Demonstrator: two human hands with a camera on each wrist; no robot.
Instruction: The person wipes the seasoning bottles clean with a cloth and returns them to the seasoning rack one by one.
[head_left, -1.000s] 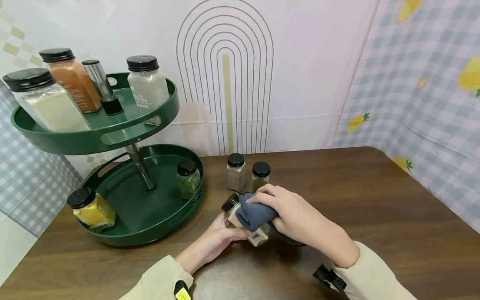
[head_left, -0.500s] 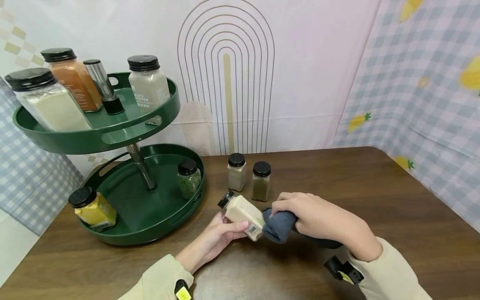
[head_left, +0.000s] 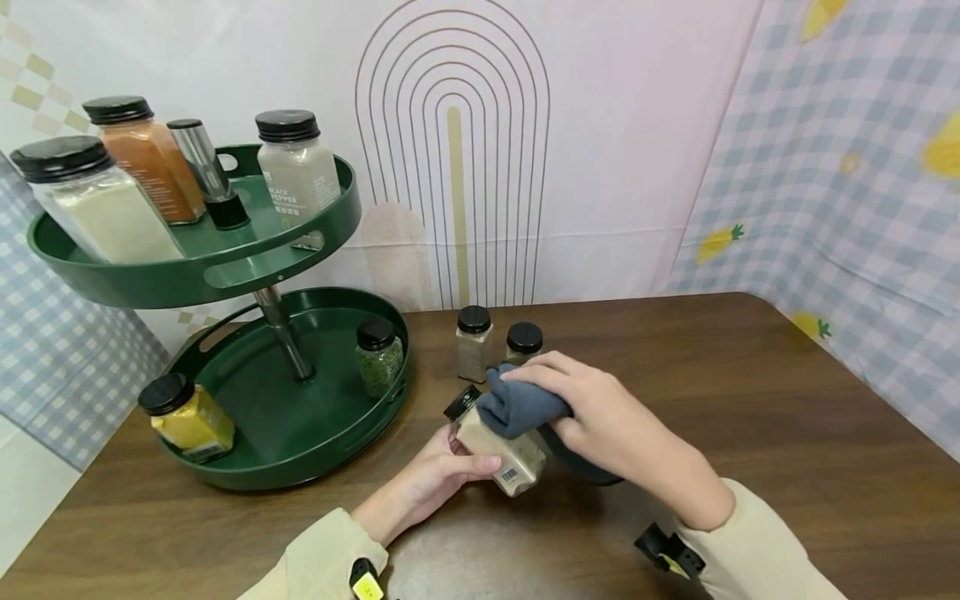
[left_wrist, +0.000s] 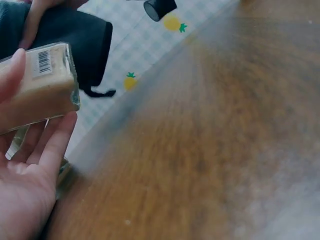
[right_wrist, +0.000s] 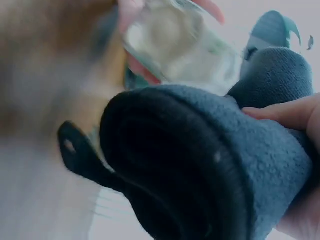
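Since pressing likely needs bracing, lower-centre my left hand [head_left: 431, 477] grips a square, clear, black-lidded jar [head_left: 516, 457]; right hand [head_left: 596, 408] clutches blue-grey folded cloth [head_left: 519, 406] against it.

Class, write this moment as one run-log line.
left hand: grips tilted black-lidded powder jar | right hand: holds blue-gray cloth against jar | left side: green two-tier stand
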